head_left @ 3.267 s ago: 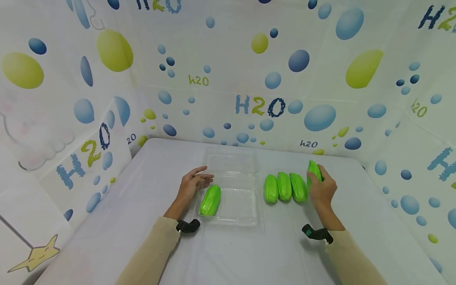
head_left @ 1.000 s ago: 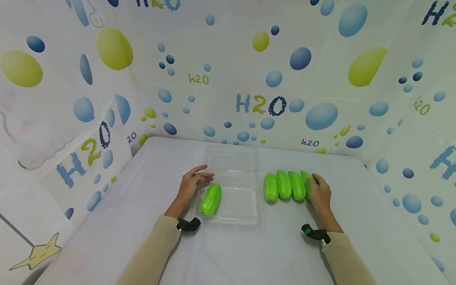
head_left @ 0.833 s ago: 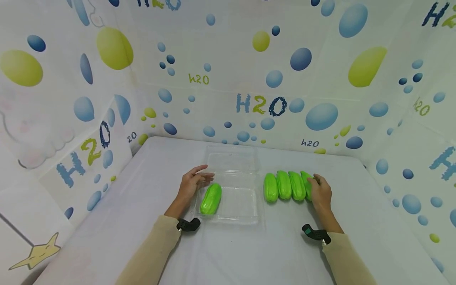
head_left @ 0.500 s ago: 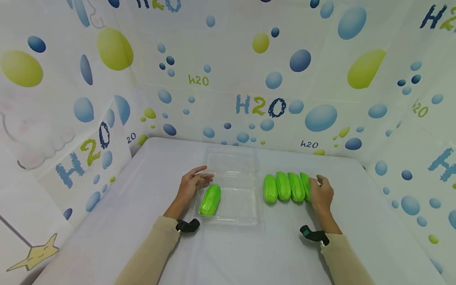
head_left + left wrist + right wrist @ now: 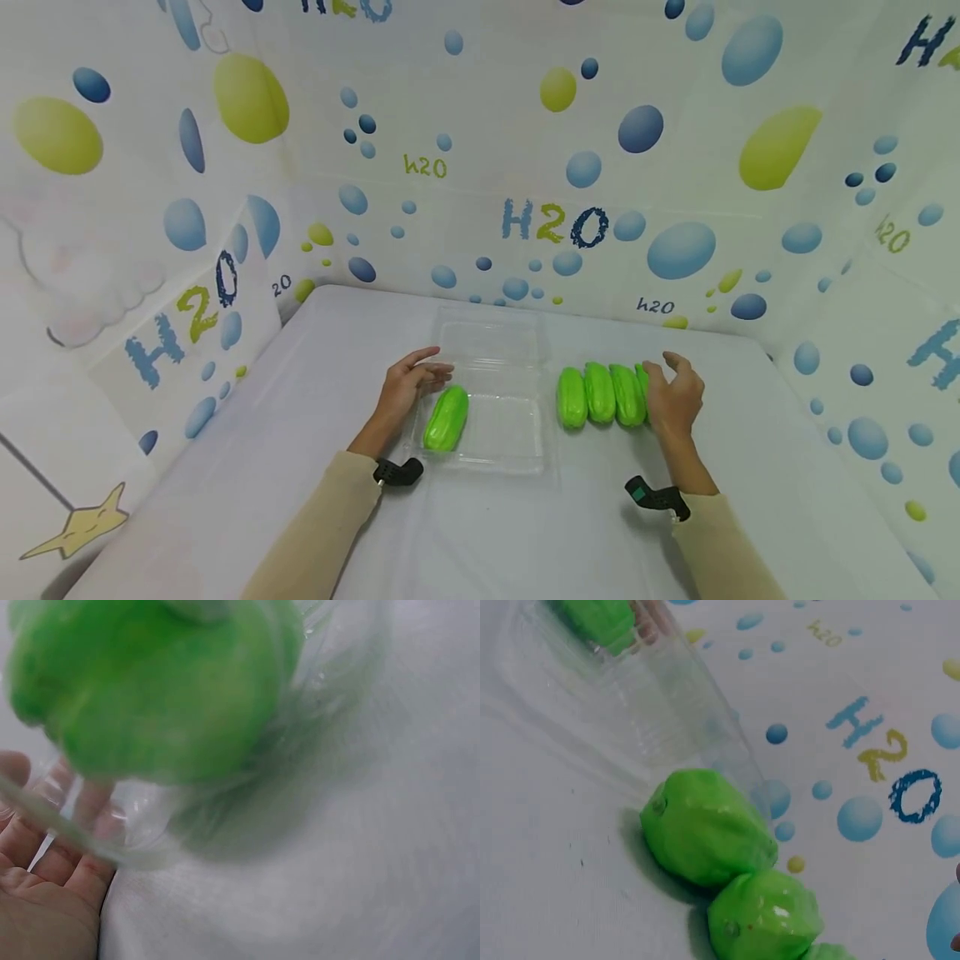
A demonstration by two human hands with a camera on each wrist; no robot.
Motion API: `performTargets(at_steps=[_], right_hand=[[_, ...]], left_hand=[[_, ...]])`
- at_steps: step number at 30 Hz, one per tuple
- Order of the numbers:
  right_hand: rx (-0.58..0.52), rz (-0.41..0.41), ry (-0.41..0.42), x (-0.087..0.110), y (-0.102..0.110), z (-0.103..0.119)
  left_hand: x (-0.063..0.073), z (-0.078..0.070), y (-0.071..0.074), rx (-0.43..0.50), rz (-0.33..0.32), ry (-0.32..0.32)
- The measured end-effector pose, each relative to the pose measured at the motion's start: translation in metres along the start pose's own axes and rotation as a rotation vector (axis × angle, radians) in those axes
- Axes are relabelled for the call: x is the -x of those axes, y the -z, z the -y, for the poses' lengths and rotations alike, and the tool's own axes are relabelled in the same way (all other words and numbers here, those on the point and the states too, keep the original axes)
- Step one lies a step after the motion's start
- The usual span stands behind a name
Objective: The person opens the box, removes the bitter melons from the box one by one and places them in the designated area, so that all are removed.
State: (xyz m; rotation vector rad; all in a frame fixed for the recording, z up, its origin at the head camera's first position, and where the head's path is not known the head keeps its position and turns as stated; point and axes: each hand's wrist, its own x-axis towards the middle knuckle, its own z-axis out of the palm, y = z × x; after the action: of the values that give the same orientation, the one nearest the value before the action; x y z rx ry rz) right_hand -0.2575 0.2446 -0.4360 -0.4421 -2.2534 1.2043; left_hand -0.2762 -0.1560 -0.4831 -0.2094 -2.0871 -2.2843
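Both hands' grips are spread, holding nothing: one green veggie [image 5: 446, 419] in the clear box [image 5: 517, 450], maybe four left [image 5: 602, 393].

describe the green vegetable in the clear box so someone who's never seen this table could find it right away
On the white table, look near the middle for the clear plastic box lying open. Along its left edge, beside the fingers of the left hand, lies one green vegetable. It is the only one inside the box; the other green ones sit in a tight row on the bare table to the right.
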Motion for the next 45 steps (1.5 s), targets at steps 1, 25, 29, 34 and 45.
performTargets(at_steps=[1, 25, 29, 34, 45], right_hand=[[-0.010, 0.003, 0.001, 0.002, 0.000, 0.004], [-0.044, 0.381, 0.153, 0.052, -0.044, 0.088], [-0.022, 0.446, 0.213, 0.063, -0.055, 0.097], [0.005, 0.513, 0.281, 0.078, -0.066, 0.110], [0.036, 0.664, 0.308, 0.108, -0.094, 0.128]], left_hand=[[0.000, 0.000, 0.000, -0.001, 0.001, 0.002], [0.002, 0.004, 0.001, 0.027, 0.013, 0.004], [0.002, 0.004, 0.001, 0.030, 0.015, 0.011], [0.002, 0.004, 0.001, 0.031, 0.020, 0.016], [0.000, 0.000, 0.002, 0.013, 0.016, 0.006]])
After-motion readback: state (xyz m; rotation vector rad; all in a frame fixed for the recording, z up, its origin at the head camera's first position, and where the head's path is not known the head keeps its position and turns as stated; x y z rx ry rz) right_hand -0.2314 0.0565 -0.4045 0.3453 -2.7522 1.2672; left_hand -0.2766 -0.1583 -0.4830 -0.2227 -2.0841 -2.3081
